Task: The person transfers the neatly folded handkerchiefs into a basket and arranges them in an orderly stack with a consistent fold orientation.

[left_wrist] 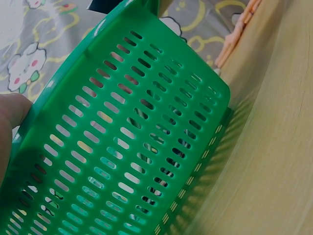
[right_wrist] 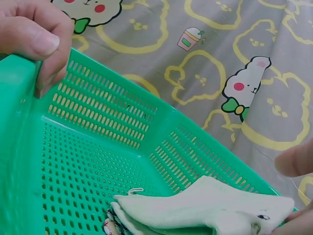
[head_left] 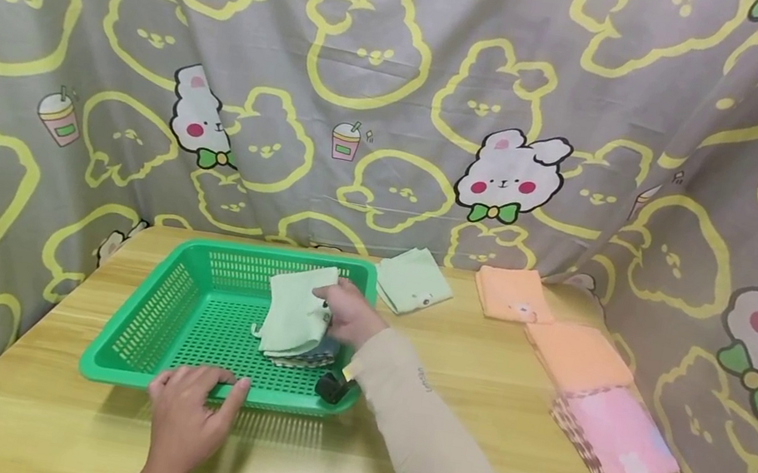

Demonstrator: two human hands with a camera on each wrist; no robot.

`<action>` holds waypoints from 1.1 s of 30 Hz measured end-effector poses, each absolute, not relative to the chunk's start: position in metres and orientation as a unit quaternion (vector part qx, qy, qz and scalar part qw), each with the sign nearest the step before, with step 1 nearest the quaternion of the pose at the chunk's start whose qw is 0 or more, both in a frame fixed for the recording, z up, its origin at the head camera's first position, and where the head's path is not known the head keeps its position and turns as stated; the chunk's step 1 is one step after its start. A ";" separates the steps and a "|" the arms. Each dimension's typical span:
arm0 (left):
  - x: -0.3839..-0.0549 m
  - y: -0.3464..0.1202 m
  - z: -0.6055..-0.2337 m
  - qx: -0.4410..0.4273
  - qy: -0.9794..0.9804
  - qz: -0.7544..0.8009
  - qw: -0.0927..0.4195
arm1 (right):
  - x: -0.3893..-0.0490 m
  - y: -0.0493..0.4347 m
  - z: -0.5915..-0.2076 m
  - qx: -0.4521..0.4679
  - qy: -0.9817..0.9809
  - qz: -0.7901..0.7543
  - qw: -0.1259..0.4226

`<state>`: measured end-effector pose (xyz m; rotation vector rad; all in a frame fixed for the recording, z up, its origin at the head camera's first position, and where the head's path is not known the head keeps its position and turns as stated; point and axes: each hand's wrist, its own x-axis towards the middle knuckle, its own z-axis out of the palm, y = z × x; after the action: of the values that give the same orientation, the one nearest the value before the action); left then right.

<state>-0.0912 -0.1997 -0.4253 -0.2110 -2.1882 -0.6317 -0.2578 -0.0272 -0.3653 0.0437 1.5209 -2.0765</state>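
My left hand grips the near rim of the green plastic basket, with fingers curled over the edge. Inside, toward the right, a pale green cloth lies on a small stack with a dark, patterned cloth at the bottom. My right hand is at the right edge of the pale green cloth. In the right wrist view, its thumb is raised apart from the cloth, while the other fingers, partly out of frame, touch its edge from below.
Right of the basket lies a folded green cloth. Two orange cloths and a pink one with a brown checked edge lie farther right on the wooden table. A patterned curtain hangs behind.
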 end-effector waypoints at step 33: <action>-0.093 -0.200 -0.427 -0.092 -0.866 -0.250 0.423 | -0.254 -0.025 -0.360 0.053 0.611 -0.744 0.266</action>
<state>-0.0928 -0.2000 -0.4273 -0.2298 -2.1688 -0.6261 -0.2538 -0.0250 -0.3599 0.1419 1.6486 -2.0089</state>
